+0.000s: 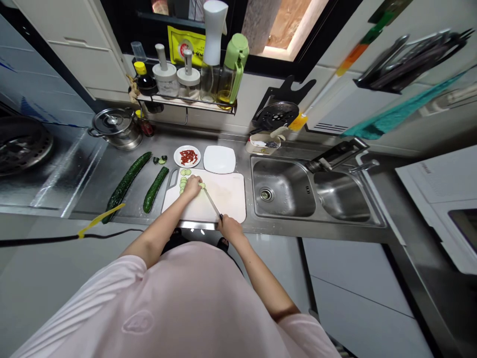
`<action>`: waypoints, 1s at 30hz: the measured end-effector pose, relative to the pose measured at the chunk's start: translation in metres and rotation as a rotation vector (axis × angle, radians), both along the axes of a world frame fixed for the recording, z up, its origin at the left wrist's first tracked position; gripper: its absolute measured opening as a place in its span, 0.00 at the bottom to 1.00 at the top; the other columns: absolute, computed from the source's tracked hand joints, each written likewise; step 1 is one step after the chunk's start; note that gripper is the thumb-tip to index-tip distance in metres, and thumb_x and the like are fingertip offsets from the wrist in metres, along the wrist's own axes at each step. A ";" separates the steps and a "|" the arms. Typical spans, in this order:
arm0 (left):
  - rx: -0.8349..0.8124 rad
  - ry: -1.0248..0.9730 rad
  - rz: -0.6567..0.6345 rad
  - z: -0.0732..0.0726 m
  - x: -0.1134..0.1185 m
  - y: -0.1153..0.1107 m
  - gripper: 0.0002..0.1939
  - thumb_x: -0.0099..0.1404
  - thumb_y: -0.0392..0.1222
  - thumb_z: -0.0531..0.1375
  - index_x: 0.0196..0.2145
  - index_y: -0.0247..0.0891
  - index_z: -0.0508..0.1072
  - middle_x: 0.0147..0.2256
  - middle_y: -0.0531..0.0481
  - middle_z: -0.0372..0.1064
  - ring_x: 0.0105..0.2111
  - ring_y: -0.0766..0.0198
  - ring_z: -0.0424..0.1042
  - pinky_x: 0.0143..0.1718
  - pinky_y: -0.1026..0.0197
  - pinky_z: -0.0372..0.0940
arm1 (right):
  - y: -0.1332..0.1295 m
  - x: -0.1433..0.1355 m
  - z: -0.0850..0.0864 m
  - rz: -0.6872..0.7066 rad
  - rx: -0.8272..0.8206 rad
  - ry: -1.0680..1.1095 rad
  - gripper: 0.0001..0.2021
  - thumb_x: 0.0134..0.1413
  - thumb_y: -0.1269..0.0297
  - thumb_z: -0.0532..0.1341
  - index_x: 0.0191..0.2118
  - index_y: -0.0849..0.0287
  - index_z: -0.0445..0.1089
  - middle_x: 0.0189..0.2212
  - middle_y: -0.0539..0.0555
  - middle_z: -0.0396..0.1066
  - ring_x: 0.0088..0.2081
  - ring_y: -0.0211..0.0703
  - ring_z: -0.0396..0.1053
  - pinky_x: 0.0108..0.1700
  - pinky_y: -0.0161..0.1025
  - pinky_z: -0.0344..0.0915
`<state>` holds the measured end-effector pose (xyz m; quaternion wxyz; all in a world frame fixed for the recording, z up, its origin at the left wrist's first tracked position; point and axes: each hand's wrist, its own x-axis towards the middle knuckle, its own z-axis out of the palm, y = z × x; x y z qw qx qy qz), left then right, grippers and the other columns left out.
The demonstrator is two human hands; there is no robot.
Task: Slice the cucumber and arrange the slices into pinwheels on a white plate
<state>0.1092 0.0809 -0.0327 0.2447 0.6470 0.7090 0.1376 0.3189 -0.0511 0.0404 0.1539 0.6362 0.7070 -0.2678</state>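
Observation:
My right hand (230, 227) is wrapped round the dark handle of a kitchen knife (212, 202). The blade points up and left across a white cutting board (227, 204), its tip close to my left hand (193, 187). Closed fingers of my left hand press on a piece of cucumber (202, 185), mostly hidden beneath them. Pale green cucumber slices (183, 182) lie on the board just left of that hand. To the left of the board, on the steel counter, rest a shorter cucumber (155, 190) and a longer whole cucumber (128, 185).
Behind the board stand a plate of chopped red pieces (178, 157) and a white square plate (219, 159). Cucumber ends (160, 160) lie nearby. A double sink (283, 218) is at the right, a lidded steel pot (118, 128) at the back left. Bottles fill the wall shelf (186, 103).

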 end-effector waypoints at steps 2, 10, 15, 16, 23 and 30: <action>0.004 -0.009 0.002 0.003 0.001 -0.001 0.10 0.57 0.32 0.60 0.38 0.38 0.73 0.41 0.44 0.67 0.44 0.57 0.67 0.47 0.60 0.60 | -0.001 0.001 0.001 -0.005 -0.002 0.004 0.16 0.65 0.59 0.47 0.46 0.62 0.66 0.41 0.64 0.74 0.44 0.52 0.72 0.42 0.42 0.63; -0.032 -0.056 0.099 0.014 0.003 -0.012 0.06 0.59 0.35 0.58 0.36 0.40 0.72 0.35 0.49 0.73 0.36 0.61 0.69 0.36 0.63 0.59 | -0.003 0.013 0.001 -0.022 0.020 0.029 0.17 0.65 0.55 0.47 0.47 0.60 0.66 0.41 0.61 0.74 0.45 0.51 0.71 0.41 0.39 0.61; -0.001 -0.145 0.178 0.011 0.006 -0.028 0.05 0.59 0.37 0.59 0.35 0.41 0.72 0.32 0.52 0.73 0.32 0.64 0.69 0.33 0.64 0.58 | -0.002 0.024 -0.002 -0.071 0.045 0.041 0.19 0.65 0.52 0.46 0.46 0.59 0.66 0.40 0.61 0.74 0.44 0.51 0.71 0.39 0.38 0.60; 0.011 -0.159 0.189 0.010 0.006 -0.033 0.05 0.59 0.38 0.59 0.35 0.41 0.72 0.31 0.52 0.73 0.32 0.64 0.69 0.33 0.64 0.58 | -0.002 0.026 -0.002 -0.082 0.047 0.040 0.19 0.66 0.51 0.45 0.46 0.59 0.66 0.40 0.60 0.74 0.44 0.51 0.71 0.39 0.38 0.60; 0.075 -0.235 0.221 0.010 0.010 -0.067 0.05 0.59 0.36 0.57 0.35 0.41 0.70 0.29 0.53 0.71 0.31 0.65 0.69 0.32 0.65 0.58 | 0.003 0.027 -0.003 -0.098 0.055 0.033 0.20 0.66 0.51 0.45 0.46 0.59 0.66 0.39 0.60 0.74 0.43 0.49 0.71 0.39 0.37 0.59; 0.123 -0.235 0.306 0.007 -0.011 -0.086 0.04 0.59 0.40 0.58 0.34 0.41 0.69 0.29 0.53 0.71 0.29 0.65 0.69 0.32 0.65 0.59 | 0.002 0.022 -0.007 -0.090 0.058 0.045 0.19 0.66 0.52 0.46 0.46 0.59 0.66 0.39 0.61 0.74 0.44 0.49 0.71 0.39 0.37 0.58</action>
